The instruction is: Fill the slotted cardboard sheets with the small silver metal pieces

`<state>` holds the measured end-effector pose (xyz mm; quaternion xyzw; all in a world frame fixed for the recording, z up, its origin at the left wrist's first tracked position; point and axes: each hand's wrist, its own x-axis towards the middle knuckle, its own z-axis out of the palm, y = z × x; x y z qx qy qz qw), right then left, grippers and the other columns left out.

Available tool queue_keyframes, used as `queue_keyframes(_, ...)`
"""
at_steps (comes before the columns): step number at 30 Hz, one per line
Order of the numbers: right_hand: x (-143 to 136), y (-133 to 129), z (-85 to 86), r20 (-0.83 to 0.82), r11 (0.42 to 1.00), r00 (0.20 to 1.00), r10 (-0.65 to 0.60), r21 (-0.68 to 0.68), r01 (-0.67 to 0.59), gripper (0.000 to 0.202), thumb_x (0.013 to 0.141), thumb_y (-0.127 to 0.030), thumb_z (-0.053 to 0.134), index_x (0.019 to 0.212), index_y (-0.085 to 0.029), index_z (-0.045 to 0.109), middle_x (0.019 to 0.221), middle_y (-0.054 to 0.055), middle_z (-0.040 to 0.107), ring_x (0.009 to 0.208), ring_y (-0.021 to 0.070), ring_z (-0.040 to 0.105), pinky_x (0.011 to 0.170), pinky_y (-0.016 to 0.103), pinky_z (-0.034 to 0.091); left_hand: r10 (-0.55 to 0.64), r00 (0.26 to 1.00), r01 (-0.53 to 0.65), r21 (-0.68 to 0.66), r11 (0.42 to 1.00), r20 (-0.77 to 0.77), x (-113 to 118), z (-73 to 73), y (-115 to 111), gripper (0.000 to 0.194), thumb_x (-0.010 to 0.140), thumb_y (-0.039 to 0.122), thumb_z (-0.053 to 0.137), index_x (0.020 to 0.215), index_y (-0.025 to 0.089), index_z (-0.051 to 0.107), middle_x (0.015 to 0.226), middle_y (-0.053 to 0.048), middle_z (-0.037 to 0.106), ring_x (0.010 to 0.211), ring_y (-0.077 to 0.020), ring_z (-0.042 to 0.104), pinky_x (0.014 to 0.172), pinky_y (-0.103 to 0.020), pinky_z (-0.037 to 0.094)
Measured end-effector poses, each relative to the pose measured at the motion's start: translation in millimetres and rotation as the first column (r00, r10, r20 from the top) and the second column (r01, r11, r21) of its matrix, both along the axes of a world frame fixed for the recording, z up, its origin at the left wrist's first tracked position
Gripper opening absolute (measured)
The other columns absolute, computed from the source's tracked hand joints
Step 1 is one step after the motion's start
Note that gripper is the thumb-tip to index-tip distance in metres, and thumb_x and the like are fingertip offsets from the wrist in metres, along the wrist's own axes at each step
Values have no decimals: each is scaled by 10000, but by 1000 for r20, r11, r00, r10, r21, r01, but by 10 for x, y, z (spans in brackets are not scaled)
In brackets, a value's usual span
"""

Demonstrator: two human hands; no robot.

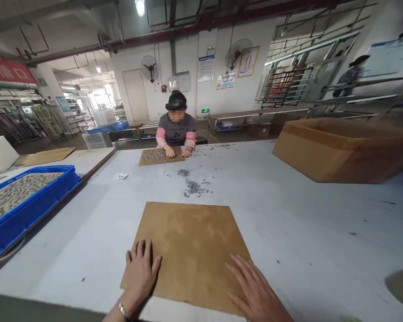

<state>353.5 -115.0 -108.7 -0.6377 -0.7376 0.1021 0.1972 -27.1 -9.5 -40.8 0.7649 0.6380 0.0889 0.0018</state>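
Observation:
A bare brown cardboard sheet (191, 250) lies flat on the white table in front of me. My left hand (141, 268) rests on its left edge, fingers spread and holding nothing. On the opposite edge, my right hand (250, 284) lies with its fingers stretched over the sheet, also holding nothing. Beyond the far edge of the sheet is a loose pile of small grey metal-looking pieces (194, 187). Their exact kind is too small to make out.
Across the table a person (176, 127) has both hands on another cardboard sheet (147, 157) covered with small pieces. A blue tray (33, 208) of similar pieces stands at left. A large open cardboard box (322, 156) sits at right. A small white paper (121, 176) lies on the table.

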Motion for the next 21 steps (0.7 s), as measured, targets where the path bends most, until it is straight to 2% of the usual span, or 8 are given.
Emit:
queue_keyframes(4,-45,145,249,29,997,998,-48,-53,49,632,917,-624,542,1443,-281,616,1602,95,470,1475,334,424,1223,510,361,-135,990,133,48,990,45,-56,95,62,633,1012,526,425,1515,146,474,1585,-207,439,1484,-405,307,1201,-667,153)
queue_keyframes(7,24,479,463,3,989,989,-149,-14,149,715,940,-668,453,1492,-222,543,1645,115,394,1495,310,391,1213,457,365,-289,955,284,77,956,70,64,147,157,633,999,502,480,1534,166,441,1612,-195,399,1504,-404,269,1223,-636,148)
queue_keyframes(11,119,1293,681,-23,978,978,-209,-30,208,845,925,-691,454,1553,-126,433,1669,179,331,1534,320,319,1238,439,302,-467,876,472,-20,881,125,413,288,423,646,950,525,566,1497,192,484,1586,-182,427,1477,-403,312,1230,-608,178)
queue_keyframes(14,209,2032,697,-23,963,964,-266,-54,264,851,933,-672,453,1540,-76,437,1637,216,378,1529,334,331,1240,444,291,-582,792,597,-31,802,183,614,255,684,672,933,577,570,1506,239,480,1565,-149,449,1446,-381,358,1228,-569,226)
queue_keyframes(15,249,2275,680,-22,955,956,-292,-60,290,841,940,-661,446,1531,-63,446,1624,222,399,1520,330,349,1237,438,297,-613,765,629,-25,777,197,650,180,775,685,933,594,562,1519,251,470,1576,-141,440,1449,-376,360,1230,-556,238)
queue_keyframes(17,341,2736,632,-18,940,942,-336,-69,334,807,959,-638,418,1514,-54,468,1595,222,446,1494,312,399,1224,417,318,-651,728,668,-5,744,214,686,-80,957,721,934,635,540,1546,265,447,1614,-138,409,1467,-385,357,1236,-565,245)
queue_keyframes(19,436,3151,585,-11,925,927,-375,-80,373,775,981,-618,369,1506,-58,479,1573,218,479,1471,303,435,1211,416,337,-677,705,692,6,722,212,708,-462,1127,721,926,654,553,1536,278,473,1588,-139,469,1442,-398,417,1212,-583,310)
queue_keyframes(21,508,3513,547,-5,908,911,-413,-87,411,774,998,-601,332,1503,-34,477,1570,242,472,1472,333,427,1216,458,323,-686,700,692,50,720,197,754,-903,1267,569,966,575,540,1477,326,555,1519,-115,569,1395,-391,502,1180,-595,381)
